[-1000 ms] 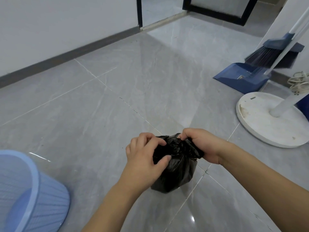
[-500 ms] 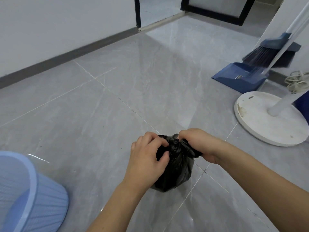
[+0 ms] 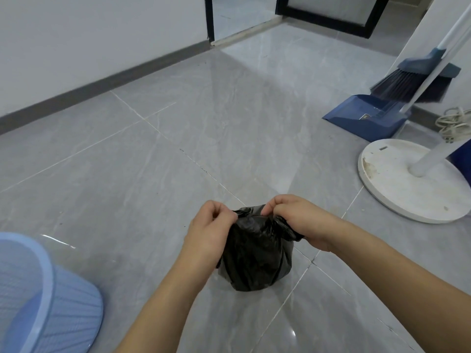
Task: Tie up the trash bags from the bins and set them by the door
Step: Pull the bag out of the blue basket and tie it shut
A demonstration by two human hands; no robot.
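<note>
Grey shiny floor tiles (image 3: 178,154) hold a small black plastic trash bag (image 3: 254,261), and the left hand (image 3: 211,233) and right hand (image 3: 300,220) both pinch its bunched top, so tying looks half done, carrying to the door comes later.

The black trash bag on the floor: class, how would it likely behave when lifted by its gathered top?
The black trash bag is thin, crinkled film, so probably floppy. It looks small and rounded, likely light. Both hands pinch its top, which suggests it bunches easily.
</note>
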